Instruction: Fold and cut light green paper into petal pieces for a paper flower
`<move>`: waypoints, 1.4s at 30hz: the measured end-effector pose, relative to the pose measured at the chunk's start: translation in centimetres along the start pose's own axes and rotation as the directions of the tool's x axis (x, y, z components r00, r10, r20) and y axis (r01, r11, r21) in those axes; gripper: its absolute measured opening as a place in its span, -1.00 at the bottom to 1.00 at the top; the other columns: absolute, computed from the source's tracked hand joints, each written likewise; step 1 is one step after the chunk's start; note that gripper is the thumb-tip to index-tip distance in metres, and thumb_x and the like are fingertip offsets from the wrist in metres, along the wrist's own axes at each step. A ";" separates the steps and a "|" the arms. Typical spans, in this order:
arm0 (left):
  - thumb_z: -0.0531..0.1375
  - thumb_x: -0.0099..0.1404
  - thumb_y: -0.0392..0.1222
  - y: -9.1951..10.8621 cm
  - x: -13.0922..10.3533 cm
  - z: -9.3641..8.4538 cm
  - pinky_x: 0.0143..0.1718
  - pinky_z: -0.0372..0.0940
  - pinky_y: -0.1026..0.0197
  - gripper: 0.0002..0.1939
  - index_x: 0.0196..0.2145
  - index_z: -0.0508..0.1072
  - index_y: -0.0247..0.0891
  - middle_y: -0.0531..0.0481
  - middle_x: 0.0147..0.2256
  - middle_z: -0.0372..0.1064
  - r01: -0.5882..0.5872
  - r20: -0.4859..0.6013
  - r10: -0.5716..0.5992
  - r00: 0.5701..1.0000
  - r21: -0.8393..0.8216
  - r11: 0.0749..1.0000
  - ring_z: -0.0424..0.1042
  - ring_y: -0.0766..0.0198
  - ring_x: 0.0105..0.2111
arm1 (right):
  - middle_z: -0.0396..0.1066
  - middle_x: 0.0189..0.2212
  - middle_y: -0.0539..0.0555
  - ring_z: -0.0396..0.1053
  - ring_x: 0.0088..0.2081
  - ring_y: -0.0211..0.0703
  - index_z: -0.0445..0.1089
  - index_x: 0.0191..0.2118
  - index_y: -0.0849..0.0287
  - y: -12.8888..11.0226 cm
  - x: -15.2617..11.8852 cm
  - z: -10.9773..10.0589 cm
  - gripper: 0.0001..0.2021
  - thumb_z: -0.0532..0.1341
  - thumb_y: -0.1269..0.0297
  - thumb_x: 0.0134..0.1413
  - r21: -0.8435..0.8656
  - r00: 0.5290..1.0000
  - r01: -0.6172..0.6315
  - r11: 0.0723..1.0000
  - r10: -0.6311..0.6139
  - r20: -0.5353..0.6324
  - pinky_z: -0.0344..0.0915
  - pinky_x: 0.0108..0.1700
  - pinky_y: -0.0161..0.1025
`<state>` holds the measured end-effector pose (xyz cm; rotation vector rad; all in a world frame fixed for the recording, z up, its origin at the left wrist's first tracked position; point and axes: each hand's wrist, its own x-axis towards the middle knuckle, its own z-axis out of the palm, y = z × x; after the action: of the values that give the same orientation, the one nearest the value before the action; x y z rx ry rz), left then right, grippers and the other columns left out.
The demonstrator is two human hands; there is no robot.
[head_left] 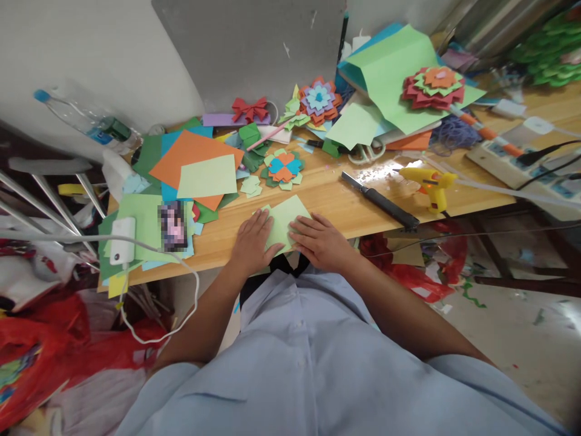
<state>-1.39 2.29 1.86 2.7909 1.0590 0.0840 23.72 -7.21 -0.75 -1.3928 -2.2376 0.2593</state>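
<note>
A light green sheet of paper (287, 217) lies at the table's front edge, straight in front of me. On its left side my left hand (253, 239) rests flat, fingers stretched out and thumb reaching along the near edge. My right hand (323, 240) lies flat on the right side of the sheet, its fingers pointing to the left. Neither hand grips anything. A fold or second layer seems to show by my left fingers; the hands hide part of it. Just beyond the sheet are a layered paper flower (284, 167) and small pale green paper pieces (251, 186).
To the right lie a black-handled cutter (385, 203), a yellow glue gun (429, 184) and a power strip (512, 163). Coloured paper (195, 157), a phone (173, 227) and a white power bank (122, 241) with a cable are at left. Scissors (367, 152) lie behind.
</note>
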 end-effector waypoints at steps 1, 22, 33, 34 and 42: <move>0.14 0.50 0.21 0.0 0.0 0.0 0.44 0.06 -0.24 -0.26 0.44 0.21 -0.28 -0.32 0.49 0.04 0.002 0.001 -0.002 1.000 0.000 1.000 -0.01 -0.15 0.51 | 0.38 0.36 0.08 0.22 0.44 0.06 0.45 0.30 0.06 0.0 0.0 0.0 -0.61 0.13 0.19 0.49 0.001 1.000 0.001 1.000 -0.001 0.001 0.01 0.53 0.19; 0.14 0.50 0.24 -0.4 0.0 0.6 0.45 0.03 -0.21 -0.24 0.45 0.18 -0.26 -0.31 0.50 0.03 -0.018 -0.028 0.017 0.999 -0.009 1.000 -0.03 -0.14 0.52 | 0.35 0.38 0.06 0.18 0.46 0.04 0.43 0.31 0.03 0.2 -0.1 0.1 -0.61 0.15 0.18 0.48 0.063 1.000 -0.019 0.998 0.019 0.006 -0.04 0.53 0.19; 0.12 0.50 0.26 -0.1 0.1 0.5 0.45 0.02 -0.21 -0.23 0.46 0.17 -0.26 -0.32 0.49 0.03 0.001 -0.027 -0.001 1.000 -0.017 1.000 -0.02 -0.15 0.52 | 0.36 0.38 0.08 0.18 0.46 0.05 0.44 0.31 0.05 0.1 -0.1 0.0 -0.61 0.13 0.18 0.49 0.064 1.000 -0.024 0.998 0.023 0.012 -0.05 0.53 0.19; 0.12 0.50 0.26 -0.1 0.0 0.5 0.45 0.01 -0.21 -0.23 0.46 0.17 -0.26 -0.31 0.49 0.03 0.000 -0.028 0.000 1.000 -0.019 1.000 -0.03 -0.15 0.52 | 0.36 0.38 0.08 0.18 0.46 0.05 0.44 0.31 0.05 0.2 -0.1 0.1 -0.61 0.13 0.18 0.49 0.064 1.000 -0.022 0.998 0.022 0.010 -0.05 0.53 0.19; 0.14 0.49 0.26 -0.3 0.0 0.7 0.45 0.02 -0.22 -0.22 0.46 0.17 -0.27 -0.31 0.50 0.00 -0.009 -0.016 0.009 1.000 -0.015 1.000 -0.04 -0.15 0.52 | 0.36 0.38 0.09 0.19 0.46 0.05 0.43 0.31 0.04 0.2 -0.1 0.1 -0.60 0.16 0.20 0.47 0.070 1.000 -0.015 0.997 0.015 -0.006 -0.03 0.52 0.20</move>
<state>-1.48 2.42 1.15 2.7863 1.0457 0.1153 23.86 -7.26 -0.92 -1.3720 -2.1920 0.3347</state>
